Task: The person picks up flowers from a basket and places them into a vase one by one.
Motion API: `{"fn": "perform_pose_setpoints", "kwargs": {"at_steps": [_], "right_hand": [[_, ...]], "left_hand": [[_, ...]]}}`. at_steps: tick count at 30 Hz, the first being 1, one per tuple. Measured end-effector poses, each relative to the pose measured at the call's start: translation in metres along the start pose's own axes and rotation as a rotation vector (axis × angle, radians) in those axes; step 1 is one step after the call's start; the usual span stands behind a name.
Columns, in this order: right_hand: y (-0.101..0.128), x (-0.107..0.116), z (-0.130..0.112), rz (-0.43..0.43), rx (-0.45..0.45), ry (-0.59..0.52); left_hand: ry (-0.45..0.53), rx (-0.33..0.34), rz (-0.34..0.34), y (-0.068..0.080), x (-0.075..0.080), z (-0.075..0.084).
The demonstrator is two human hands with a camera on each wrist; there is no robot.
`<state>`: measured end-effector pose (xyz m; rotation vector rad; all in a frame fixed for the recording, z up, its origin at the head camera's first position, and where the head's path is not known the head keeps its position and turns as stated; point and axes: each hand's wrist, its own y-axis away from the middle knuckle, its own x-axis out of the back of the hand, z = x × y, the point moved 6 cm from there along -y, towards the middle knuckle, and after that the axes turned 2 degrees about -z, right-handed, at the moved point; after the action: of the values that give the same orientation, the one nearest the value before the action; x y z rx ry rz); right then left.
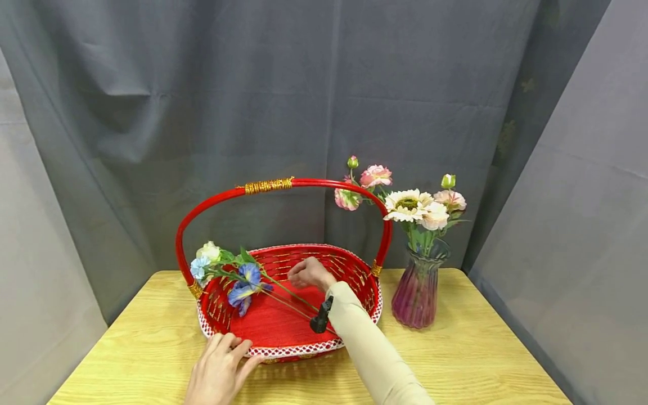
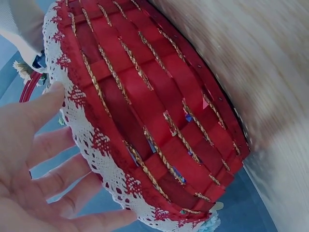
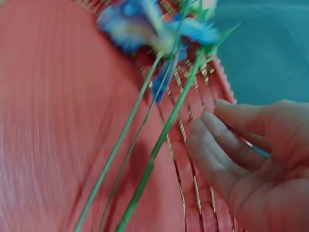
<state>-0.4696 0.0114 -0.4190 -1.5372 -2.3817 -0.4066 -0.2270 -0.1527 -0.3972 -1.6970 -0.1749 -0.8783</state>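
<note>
Draped all round, far and at both sides: grey curtain (image 1: 324, 84), closing in the wooden table (image 1: 481, 360). Set at the middle of that table: red woven basket (image 1: 283, 332) with a white lace rim and an arched red handle (image 1: 268, 185) bound in gold at the top. Wide bare tabletop at the near left and near right corners, less at the far edge. Just right of the basket, close to but apart from it: ribbed purple glass vase (image 1: 417, 292) holding pink and cream flowers (image 1: 410, 205). Lying inside the basket, heads toward the far left rim, stems slanting toward the near right: blue and white artificial flowers (image 1: 238, 278). Over the basket floor beside those stems: right hand (image 1: 309, 274), fingers loosely bent, apart from the stems in the wrist view, gripping nothing. At the near rim, left of centre: left hand (image 1: 220, 368), fingers spread and straight, resting on the table against the lace edge.
</note>
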Motion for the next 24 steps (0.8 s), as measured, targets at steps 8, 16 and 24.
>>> {"fn": "perform_pose_setpoints", "kwargs": {"at_steps": [8, 16, 24], "right_hand": [[-0.010, -0.005, 0.009, -0.026, -0.008, 0.062], [-0.019, -0.014, 0.025, -0.094, 0.018, 0.074], [-0.011, -0.027, 0.011, -0.143, -0.016, 0.120]], "left_hand": [[0.011, -0.002, 0.012, 0.000, -0.002, 0.002], [0.006, -0.005, 0.036, 0.001, -0.002, 0.004], [0.000, -0.015, 0.043, 0.000, -0.003, 0.002]]}}
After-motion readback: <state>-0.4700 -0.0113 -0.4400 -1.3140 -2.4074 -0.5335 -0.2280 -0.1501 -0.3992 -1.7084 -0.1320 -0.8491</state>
